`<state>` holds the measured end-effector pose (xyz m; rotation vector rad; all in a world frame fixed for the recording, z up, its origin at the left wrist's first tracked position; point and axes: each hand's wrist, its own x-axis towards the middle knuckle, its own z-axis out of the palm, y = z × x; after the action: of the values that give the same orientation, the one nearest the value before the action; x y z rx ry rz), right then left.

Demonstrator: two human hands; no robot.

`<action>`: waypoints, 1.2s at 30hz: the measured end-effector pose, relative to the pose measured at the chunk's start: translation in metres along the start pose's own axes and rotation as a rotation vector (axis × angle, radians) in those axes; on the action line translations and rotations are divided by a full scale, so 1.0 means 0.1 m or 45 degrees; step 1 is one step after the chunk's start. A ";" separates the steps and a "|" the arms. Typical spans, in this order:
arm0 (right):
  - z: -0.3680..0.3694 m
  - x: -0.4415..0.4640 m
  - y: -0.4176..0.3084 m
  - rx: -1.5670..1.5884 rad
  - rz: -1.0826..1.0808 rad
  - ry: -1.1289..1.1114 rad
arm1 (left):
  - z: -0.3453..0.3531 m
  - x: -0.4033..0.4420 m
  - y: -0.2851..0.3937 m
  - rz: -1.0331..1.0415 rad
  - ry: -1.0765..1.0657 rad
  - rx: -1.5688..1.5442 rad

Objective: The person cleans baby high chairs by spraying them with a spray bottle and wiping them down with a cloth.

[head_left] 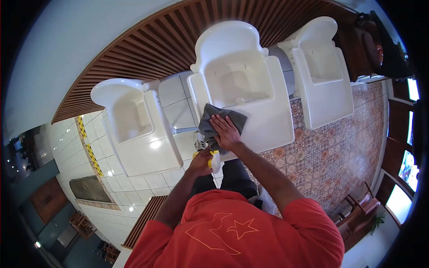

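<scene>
A dark grey cloth (237,117) lies bunched over the left edge of the tray of the middle white high chair (268,120). My right hand (227,133) presses on the cloth from above, its fingers spread over it. Below and to the left, my left hand (202,161) is closed around a spray bottle (215,162) with yellow and white parts, held beside the tray's near left corner. Part of the bottle is hidden behind my fingers.
Another white high chair (145,154) stands at the left, and a third (328,100) at the right. A slatted wooden wall (152,47) runs behind them. Patterned tiles (321,156) cover the floor at the right. A wooden chair (359,207) is at the lower right.
</scene>
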<state>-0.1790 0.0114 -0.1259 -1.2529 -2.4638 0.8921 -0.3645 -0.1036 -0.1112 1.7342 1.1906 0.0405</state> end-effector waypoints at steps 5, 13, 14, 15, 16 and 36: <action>-0.03 0.44 -0.14 -0.087 0.026 -0.030 | 0.07 -0.16 -0.16 0.329 0.125 -0.049; 0.01 1.87 0.09 -0.151 0.243 0.247 | -0.10 -0.19 -0.20 0.348 -0.092 -0.122; 0.04 1.95 0.09 -0.109 0.267 0.336 | -0.08 -0.17 -0.24 0.345 -0.089 -0.127; 0.08 1.92 0.05 -0.108 0.268 0.335 | -0.07 -0.16 -0.28 0.421 -0.066 -0.121; 0.11 1.84 0.00 -0.162 0.272 0.321 | -0.08 -0.15 -0.32 0.503 -0.049 -0.109; 0.21 1.44 -0.36 -0.223 0.406 0.244 | -0.28 -0.10 -0.34 0.499 -0.227 0.035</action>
<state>-0.2994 0.1014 -0.1292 -1.7399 -2.2682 0.5966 -0.4073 -0.0907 -0.1171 1.9293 0.7136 0.1028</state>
